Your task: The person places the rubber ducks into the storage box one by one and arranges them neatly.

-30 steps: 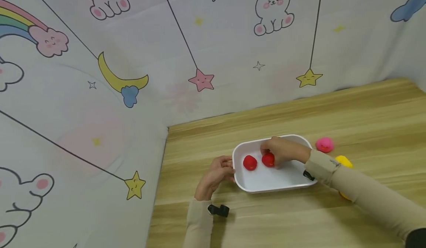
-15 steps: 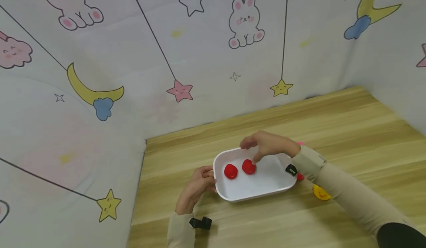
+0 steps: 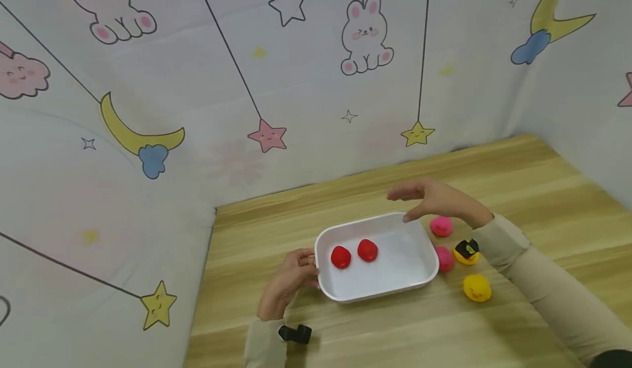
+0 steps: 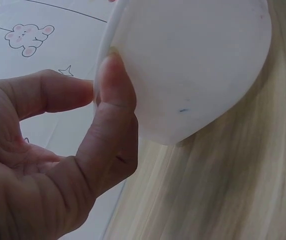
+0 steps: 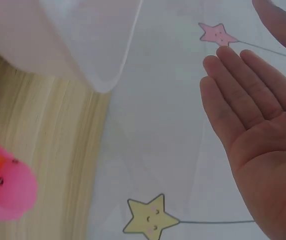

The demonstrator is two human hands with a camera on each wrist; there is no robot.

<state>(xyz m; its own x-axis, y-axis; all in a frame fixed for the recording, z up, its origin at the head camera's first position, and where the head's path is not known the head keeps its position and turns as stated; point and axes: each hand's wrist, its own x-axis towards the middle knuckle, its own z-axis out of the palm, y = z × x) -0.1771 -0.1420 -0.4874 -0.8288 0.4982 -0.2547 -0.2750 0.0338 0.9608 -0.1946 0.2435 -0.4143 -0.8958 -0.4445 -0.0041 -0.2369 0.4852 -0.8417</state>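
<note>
The left hand (image 3: pixel 288 283) is curling its fingers and pinching the rim of a tray (image 3: pixel 400 264) at one short end. The right hand (image 3: pixel 441 199) is holding nothing; its fingers are reaching out straight and its thumb is standing well away from them, above and beyond the tray's far right corner.

The tray is showing smooth white walls, rounded corners and a thin rim; its outer wall near the left grip is bearing a small dark mark. Inside it, just right of that grip, two glossy, rounded red toys (image 3: pixel 367 250) are sitting side by side, apart from each other.

Below the right hand, at the tray's far end from the left grip, two smooth pink ducks (image 3: pixel 441 226) are lying beside the tray, with two yellow ducks (image 3: pixel 477 288) farther right. A black wrist camera (image 3: pixel 471 245) is partly hiding one yellow duck.

Under everything, a table (image 3: pixel 395 329) is showing pale, streaky wood grain. Beyond both hands, a creased white cloth (image 3: pixel 321 94) is hanging, printed with bunnies, stars and moons.
</note>
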